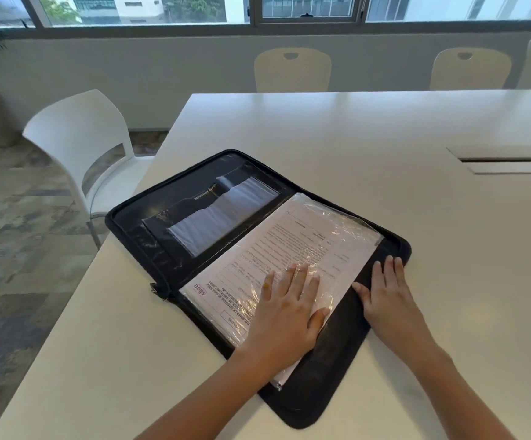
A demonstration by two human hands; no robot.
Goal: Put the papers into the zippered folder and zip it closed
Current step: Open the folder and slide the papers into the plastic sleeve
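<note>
Left hand (286, 308) flat, fingers spread, on sleeved papers (276, 255). Right hand (386, 292) flat on open zippered folder (169, 223), gripping nothing. Print unreadable.

A single wide-angle camera sits on the person's head, looking forward and down across the white table (368, 128) from its near edge. The open folder (327, 369) lies close below it, while chairs (292, 71) and windows (137, 7) fill the far top, bent slightly by the lens.

Black folder (150, 217), white table (321, 128)
</note>
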